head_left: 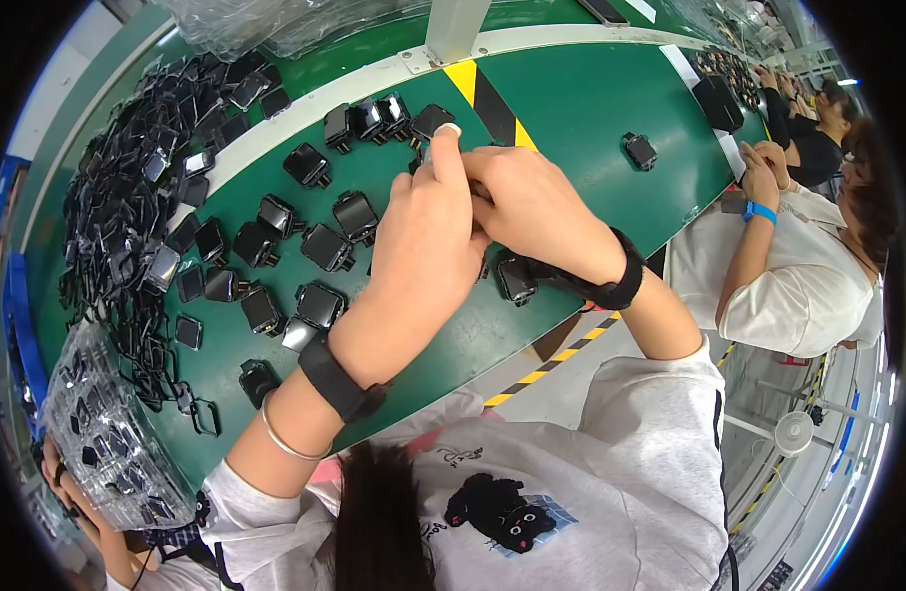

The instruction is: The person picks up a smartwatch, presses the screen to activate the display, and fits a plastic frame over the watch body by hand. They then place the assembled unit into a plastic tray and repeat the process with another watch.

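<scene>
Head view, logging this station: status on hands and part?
Left hand and right hand pinched together on a small part, mostly hidden. Black modules around them on green belt. Nothing in the way.

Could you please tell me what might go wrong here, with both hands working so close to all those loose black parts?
1. The left hand and right hand meet over small black square modules lying close together; a forearm could sweep some aside.
2. The heap of thin black square frames beside them could slide in and mix with them.

Factory assembly line, green conveyor belt [591, 108], piled black parts [128, 197]
</scene>
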Action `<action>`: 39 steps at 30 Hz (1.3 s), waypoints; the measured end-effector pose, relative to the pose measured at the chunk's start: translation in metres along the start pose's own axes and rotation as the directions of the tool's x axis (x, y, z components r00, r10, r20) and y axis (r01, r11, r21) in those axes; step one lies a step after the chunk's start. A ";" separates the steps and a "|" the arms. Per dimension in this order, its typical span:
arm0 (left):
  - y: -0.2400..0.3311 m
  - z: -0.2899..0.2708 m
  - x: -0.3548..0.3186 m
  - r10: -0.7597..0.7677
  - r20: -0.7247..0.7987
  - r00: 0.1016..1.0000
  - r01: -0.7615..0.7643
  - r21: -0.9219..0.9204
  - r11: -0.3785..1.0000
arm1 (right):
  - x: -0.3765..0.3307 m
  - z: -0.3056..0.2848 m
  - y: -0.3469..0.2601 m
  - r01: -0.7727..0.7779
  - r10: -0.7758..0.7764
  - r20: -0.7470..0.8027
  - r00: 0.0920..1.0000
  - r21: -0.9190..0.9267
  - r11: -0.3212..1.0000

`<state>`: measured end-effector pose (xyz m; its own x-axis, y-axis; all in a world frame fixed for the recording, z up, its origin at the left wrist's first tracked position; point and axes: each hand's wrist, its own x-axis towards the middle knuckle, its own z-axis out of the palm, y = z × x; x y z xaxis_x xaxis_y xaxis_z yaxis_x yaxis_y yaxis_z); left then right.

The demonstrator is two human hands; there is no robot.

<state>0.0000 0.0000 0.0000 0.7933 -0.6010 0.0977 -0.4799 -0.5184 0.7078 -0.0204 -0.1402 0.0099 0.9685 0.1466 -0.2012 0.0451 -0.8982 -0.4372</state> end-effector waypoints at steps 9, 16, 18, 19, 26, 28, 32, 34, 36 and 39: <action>-0.002 -0.011 -0.013 0.045 -0.029 0.999 -0.045 -0.009 0.999 | -0.030 -0.012 -0.003 0.261 -0.156 -0.330 0.931 0.302 0.917; -0.001 -0.014 -0.026 0.092 0.011 0.996 -0.092 -0.024 0.995 | -0.034 0.005 -0.014 0.231 -0.199 -0.236 0.951 0.115 0.966; -0.003 -0.013 -0.027 0.103 0.000 0.995 -0.103 -0.023 0.994 | -0.032 0.014 -0.015 0.238 -0.203 -0.243 0.948 0.121 0.964; -0.004 -0.012 -0.027 0.118 -0.009 0.993 -0.118 -0.017 0.993 | -0.031 0.017 -0.014 0.242 -0.206 -0.247 0.947 0.123 0.963; 0.000 -0.013 -0.029 0.118 0.051 0.992 -0.114 -0.083 0.990 | -0.032 0.022 -0.006 0.363 -0.287 -0.333 0.898 0.193 0.912; 0.001 -0.016 -0.028 0.106 0.052 0.993 -0.102 -0.068 0.992 | -0.032 0.013 -0.004 0.388 -0.299 -0.312 0.902 0.279 0.878; 0.001 -0.026 -0.019 0.074 0.123 0.990 -0.066 -0.067 0.996 | -0.019 -0.018 0.009 0.190 -0.115 -0.225 0.967 0.348 0.918; -0.007 -0.031 0.001 -0.020 0.057 0.998 0.026 -0.111 0.994 | 0.002 -0.024 0.013 0.218 -0.161 -0.233 0.959 0.242 0.946; -0.015 -0.031 0.020 -0.071 0.023 0.997 0.073 -0.132 0.989 | 0.023 -0.022 0.015 0.235 -0.189 -0.235 0.953 0.188 0.954; -0.027 -0.026 0.041 -0.031 -0.086 0.996 0.027 -0.046 0.999 | 0.050 -0.010 0.017 0.316 -0.316 -0.226 0.921 -0.035 0.948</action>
<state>0.0552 0.0059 0.0032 0.8370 -0.5302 0.1355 -0.4407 -0.5062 0.7413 0.0309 -0.1521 0.0017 0.9336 0.3250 0.1511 0.3578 -0.8196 -0.4475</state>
